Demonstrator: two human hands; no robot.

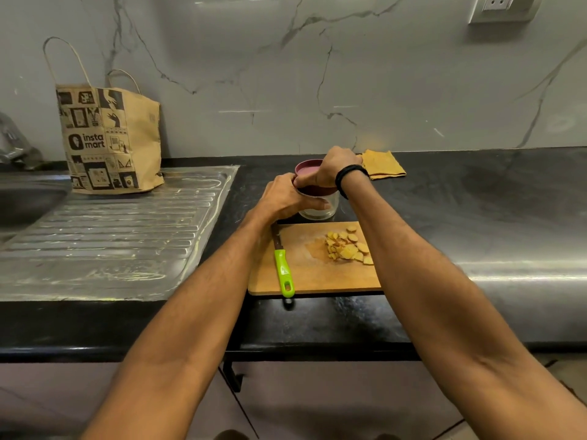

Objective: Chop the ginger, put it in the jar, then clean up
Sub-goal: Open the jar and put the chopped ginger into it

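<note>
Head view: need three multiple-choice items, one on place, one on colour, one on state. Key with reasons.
1. Where does the knife lie?
A. on the floor
B. on the board, left of the ginger
C. in a drawer

2. What colour is the knife's handle?
A. green
B. red
C. black

3. How is the jar right now?
A. lying on its side
B. standing untouched
C. upright, held by both hands

Key:
1 B: the knife rests along the board's left side.
2 A: the handle is bright green.
3 C: the left hand grips the jar and the right hand grips its lid.
</note>
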